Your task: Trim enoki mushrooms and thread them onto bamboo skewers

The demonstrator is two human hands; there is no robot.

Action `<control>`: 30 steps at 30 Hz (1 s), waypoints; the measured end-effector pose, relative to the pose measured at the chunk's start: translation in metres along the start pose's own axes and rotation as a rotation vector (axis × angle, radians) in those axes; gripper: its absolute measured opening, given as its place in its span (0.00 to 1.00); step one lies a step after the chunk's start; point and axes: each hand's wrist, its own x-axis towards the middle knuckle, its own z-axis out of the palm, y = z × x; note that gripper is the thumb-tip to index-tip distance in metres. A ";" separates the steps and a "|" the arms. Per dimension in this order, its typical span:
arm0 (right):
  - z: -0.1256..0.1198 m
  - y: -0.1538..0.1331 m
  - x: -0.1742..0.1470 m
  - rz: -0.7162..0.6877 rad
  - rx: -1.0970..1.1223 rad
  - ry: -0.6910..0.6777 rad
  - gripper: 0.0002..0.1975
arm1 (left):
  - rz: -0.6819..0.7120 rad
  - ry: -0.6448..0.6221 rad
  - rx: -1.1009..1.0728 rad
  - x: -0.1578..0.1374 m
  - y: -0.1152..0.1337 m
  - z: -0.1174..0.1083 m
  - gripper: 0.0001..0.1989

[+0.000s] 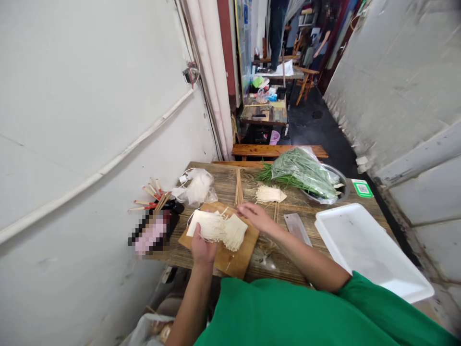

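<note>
My left hand (204,247) is closed round a flat bunch of enoki mushrooms (212,227), holding it above the wooden cutting board (230,262). A second enoki bunch (235,232) lies against it on the board. My right hand (256,217) is over the board's right edge, just below a bundle of bamboo skewers (238,187). Its fingers are pressed together; whatever is between them is too small to make out. Another enoki bunch (270,194) rests on the table behind my right hand. Beside my right forearm lies a cleaver blade (297,229), its lower end hidden by the arm.
A white plastic tray (370,250) stands at the right. Bagged green chives (302,170) fill a metal bowl (345,191) at the back. A plastic bag (200,187) and red-tipped sticks (153,194) are at the left, near the wall. Farther off, people stand by another table (266,113).
</note>
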 end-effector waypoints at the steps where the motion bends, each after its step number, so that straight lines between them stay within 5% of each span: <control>1: -0.009 0.013 -0.002 0.078 0.054 0.016 0.14 | -0.021 0.002 -0.040 0.000 0.001 0.002 0.22; 6: -0.015 0.061 -0.020 0.453 0.367 -0.102 0.14 | -0.114 -0.102 -0.150 -0.001 0.004 0.015 0.23; 10: -0.001 0.066 -0.017 0.567 0.642 -0.272 0.16 | -0.176 -0.171 -0.159 -0.003 0.007 0.030 0.23; 18: 0.007 0.046 0.007 0.364 0.886 -0.203 0.13 | -0.208 -0.178 -0.106 0.000 0.007 0.047 0.23; 30: 0.002 0.021 0.003 0.136 0.526 0.126 0.13 | -0.255 -0.312 -0.165 0.007 0.009 0.037 0.23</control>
